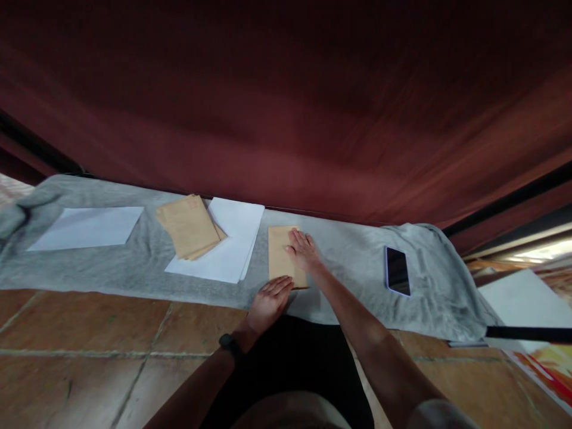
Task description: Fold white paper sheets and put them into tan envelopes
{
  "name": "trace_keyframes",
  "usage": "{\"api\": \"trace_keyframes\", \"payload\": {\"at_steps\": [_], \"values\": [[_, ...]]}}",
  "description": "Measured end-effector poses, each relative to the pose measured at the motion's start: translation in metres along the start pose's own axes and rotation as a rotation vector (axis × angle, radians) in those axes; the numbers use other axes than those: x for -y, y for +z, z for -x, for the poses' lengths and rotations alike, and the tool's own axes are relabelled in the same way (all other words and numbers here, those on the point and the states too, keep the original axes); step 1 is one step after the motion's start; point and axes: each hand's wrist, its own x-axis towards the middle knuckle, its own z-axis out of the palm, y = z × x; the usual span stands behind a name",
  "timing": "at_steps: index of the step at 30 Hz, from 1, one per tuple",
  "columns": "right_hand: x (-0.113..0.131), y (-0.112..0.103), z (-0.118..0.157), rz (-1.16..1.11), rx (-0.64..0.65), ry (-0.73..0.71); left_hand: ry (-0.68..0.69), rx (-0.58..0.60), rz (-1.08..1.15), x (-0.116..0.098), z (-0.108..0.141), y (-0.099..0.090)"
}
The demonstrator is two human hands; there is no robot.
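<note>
A brown paper envelope (279, 253) lies flat on the grey cloth right in front of me. My left hand (270, 298) rests on its near left corner, fingers stretched out and side by side. My right hand (304, 250) lies flat across its upper right part, fingers extended. To the left, a pile of several brown envelopes (187, 226) sits askew on top of white paper sheets (241, 232). Whether anything is inside the envelope under my hands cannot be seen.
Another white sheet (89, 227) lies farther left on the grey cloth (348, 268). A phone (397, 271) with a purple edge lies to the right. Dark red fabric (286, 131) rises behind the cloth. Tiled floor (187, 333) shows along the near side.
</note>
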Motion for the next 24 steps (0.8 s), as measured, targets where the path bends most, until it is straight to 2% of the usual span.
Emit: {"api": "trace_keyframes", "payload": {"at_steps": [3, 7, 15, 19, 24], "values": [[-0.002, 0.0, 0.011, -0.02, 0.013, -0.066, 0.0, 0.013, -0.026, 0.001, 0.001, 0.0], [-0.005, -0.002, 0.039, -0.065, 0.042, -0.161, -0.03, 0.011, -0.028, -0.001, 0.001, 0.0], [-0.006, -0.012, 0.102, -0.205, 0.062, -0.163, -0.05, -0.036, 0.013, -0.008, -0.001, -0.001], [-0.004, -0.015, 0.127, -0.216, 0.041, -0.183, 0.0, -0.037, -0.062, -0.006, -0.001, 0.001], [0.0, -0.013, 0.15, -0.201, -0.026, -0.205, 0.114, -0.046, -0.268, -0.003, 0.002, 0.003]]}}
